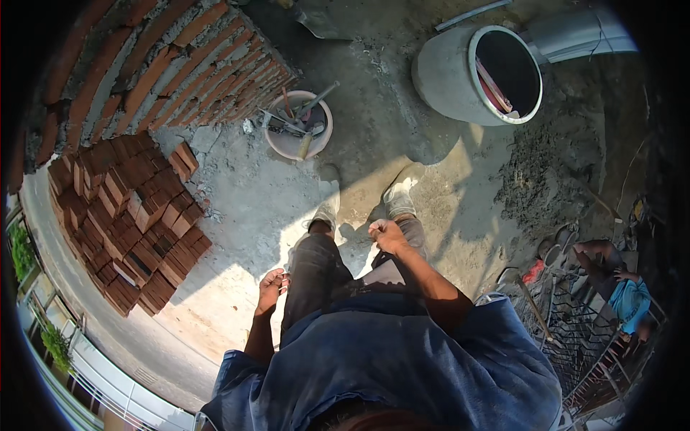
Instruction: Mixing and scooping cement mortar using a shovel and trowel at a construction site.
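My left hand hangs beside my left thigh, its fingers loosely curled and apart, with nothing seen in them. My right hand is held above my right knee with the fingers drawn together. No object shows in it. Ahead of my feet stands a round bucket holding several hand tools, among them a wooden-handled one. To the left lies a large stack of red bricks, with a pair of bricks at its far corner.
A mortared brick wall rises at the upper left. A large drum with something inside stands at the upper right. Rough mortar covers ground at the right. Beyond a long-handled tool and a rebar frame, another person crouches.
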A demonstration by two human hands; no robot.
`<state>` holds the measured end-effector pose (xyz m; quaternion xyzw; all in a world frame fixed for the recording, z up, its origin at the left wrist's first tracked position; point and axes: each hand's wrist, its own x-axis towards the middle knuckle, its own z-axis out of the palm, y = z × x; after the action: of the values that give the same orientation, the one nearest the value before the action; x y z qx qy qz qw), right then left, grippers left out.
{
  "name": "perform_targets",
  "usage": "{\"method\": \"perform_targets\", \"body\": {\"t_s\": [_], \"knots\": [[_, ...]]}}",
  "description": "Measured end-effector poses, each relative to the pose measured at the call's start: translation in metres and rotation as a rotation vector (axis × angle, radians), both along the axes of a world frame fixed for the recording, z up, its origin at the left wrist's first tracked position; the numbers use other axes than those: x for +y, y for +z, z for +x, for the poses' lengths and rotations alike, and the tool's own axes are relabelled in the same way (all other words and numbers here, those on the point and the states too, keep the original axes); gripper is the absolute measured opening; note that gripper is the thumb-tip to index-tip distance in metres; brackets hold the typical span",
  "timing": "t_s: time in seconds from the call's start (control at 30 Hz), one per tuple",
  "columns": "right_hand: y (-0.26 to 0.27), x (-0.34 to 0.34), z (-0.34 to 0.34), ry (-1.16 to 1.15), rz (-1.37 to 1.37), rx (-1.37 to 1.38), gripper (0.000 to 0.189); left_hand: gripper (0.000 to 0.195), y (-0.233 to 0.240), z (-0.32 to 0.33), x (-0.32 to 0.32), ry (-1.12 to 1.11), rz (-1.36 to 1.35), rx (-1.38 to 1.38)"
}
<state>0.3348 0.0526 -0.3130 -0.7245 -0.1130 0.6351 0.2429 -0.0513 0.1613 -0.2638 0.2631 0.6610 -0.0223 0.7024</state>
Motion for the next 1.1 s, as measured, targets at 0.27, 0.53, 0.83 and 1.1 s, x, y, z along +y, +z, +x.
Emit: {"method": "perform_targets", "body": {"t_s": [0.27, 0.53, 0.83, 1.1], "knots": [[0.106, -0.08, 0.066, -0.172, 0.004, -0.184, 0.008, 0.027, 0.012, 0.039, 0.032, -0.186, 0.338, -0.157], [0.082, -0.171, 0.079, 0.084, 0.32, -0.219, 0.02, 0.03, 0.045, 0.108, -0.002, -0.313, 0.616, -0.167], [0.088, -0.399, 0.096, -0.103, 0.387, -0.469, 0.019, 0.035, 0.047, 0.171, -0.095, -0.847, 0.748, -0.01], [0.112, -0.482, 0.15, -0.491, -0.008, -0.291, 0.017, 0.025, 0.021, 0.207, -0.13, -0.993, 0.235, 0.225]]}}
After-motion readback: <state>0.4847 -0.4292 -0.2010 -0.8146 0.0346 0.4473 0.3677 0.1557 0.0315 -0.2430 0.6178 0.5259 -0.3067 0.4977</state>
